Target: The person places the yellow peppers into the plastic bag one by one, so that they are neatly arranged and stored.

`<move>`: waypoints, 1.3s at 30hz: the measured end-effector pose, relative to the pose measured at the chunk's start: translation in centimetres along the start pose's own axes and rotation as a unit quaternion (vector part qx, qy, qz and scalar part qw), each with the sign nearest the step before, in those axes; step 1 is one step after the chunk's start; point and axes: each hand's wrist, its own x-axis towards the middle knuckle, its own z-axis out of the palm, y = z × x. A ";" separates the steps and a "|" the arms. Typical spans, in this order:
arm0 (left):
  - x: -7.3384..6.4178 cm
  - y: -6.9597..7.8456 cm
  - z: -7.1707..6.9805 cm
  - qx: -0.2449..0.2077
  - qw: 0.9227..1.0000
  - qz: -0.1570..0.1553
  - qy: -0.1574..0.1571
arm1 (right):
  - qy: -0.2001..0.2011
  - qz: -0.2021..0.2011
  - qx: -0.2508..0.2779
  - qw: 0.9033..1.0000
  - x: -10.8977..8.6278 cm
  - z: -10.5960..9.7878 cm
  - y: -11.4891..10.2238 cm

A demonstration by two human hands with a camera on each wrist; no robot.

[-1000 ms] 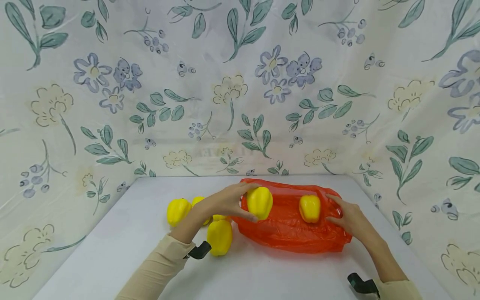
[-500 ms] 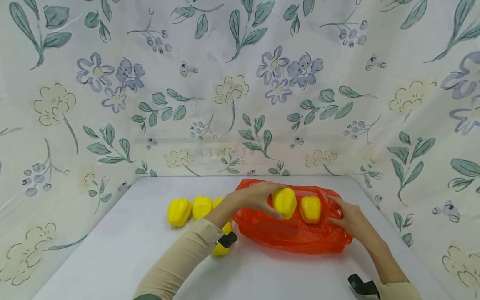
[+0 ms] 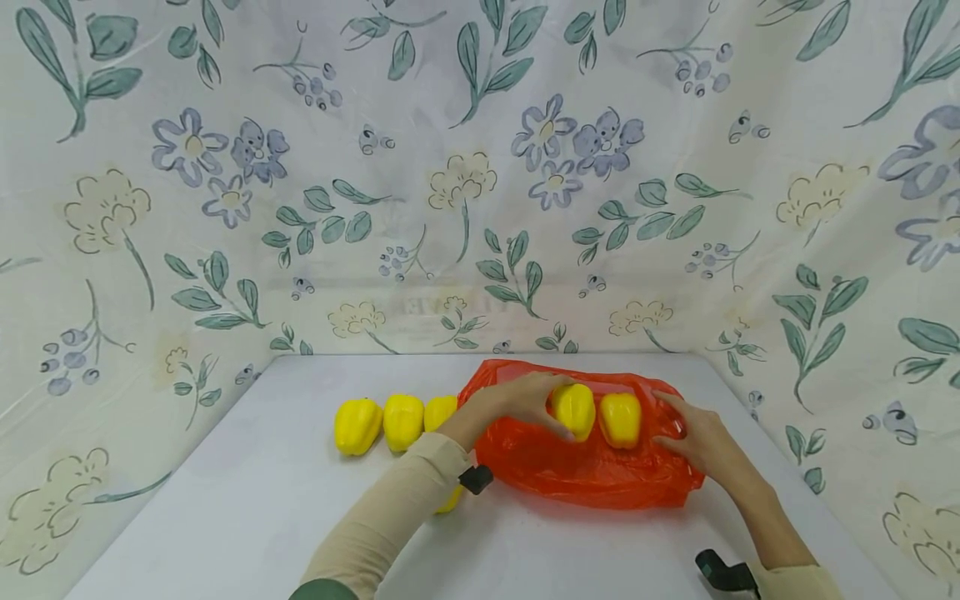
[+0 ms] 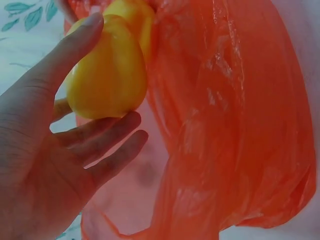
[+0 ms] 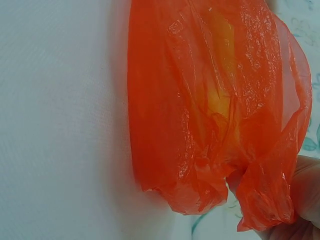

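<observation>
A pale, faintly creased hanging sheet point(image 3: 420, 308), printed with green leaf sprigs point(image 3: 402, 53), blue-violet flowers point(image 3: 192, 145) and pale yellow blossoms point(image 3: 462, 180), encloses the back and both sides of a smooth, straight-edged white tabletop point(image 3: 570, 550) under soft, even light.

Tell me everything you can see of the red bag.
The red bag is thin, glossy, wrinkled film, plastic by its look and partly see-through. It lies on the white table, long side across the head view, its mouth open. One yellow pepper sits in the mouth; yellow shows faintly through the film. A second pepper, in the left grip, is at the mouth beside it. The right grip holds its gathered right end.
</observation>
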 end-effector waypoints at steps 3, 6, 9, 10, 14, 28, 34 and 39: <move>0.6 -0.3 0.3 -0.001 1.000 -0.004 -0.001 | 0.000 0.000 0.002 1.000 0.0 0.0 0.0; 1.0 -0.5 0.6 -0.009 1.000 -0.010 -0.003 | -0.001 -0.001 0.002 1.000 0.0 0.0 0.0; 1.4 -0.6 0.9 -0.018 1.000 -0.020 -0.003 | -0.001 -0.003 0.003 1.000 0.0 0.0 0.1; 1.6 -0.6 1.0 -0.020 1.000 -0.023 -0.004 | -0.001 -0.004 0.003 1.000 0.0 0.0 0.1; 2.0 -0.8 1.3 -0.020 0.999 -0.036 -0.005 | 0.000 -0.005 0.004 1.000 0.0 0.0 0.1; 2.1 -0.1 1.6 -0.033 0.997 -0.071 -0.015 | -0.006 0.006 0.007 1.000 -0.1 0.0 -0.1; 2.3 -0.1 1.9 -0.024 0.996 -0.087 -0.014 | -0.007 0.009 0.003 1.000 0.0 0.1 -0.1; 2.8 -0.3 2.4 -0.010 0.995 -0.099 -0.002 | -0.007 0.011 0.001 1.000 -0.1 0.1 -0.1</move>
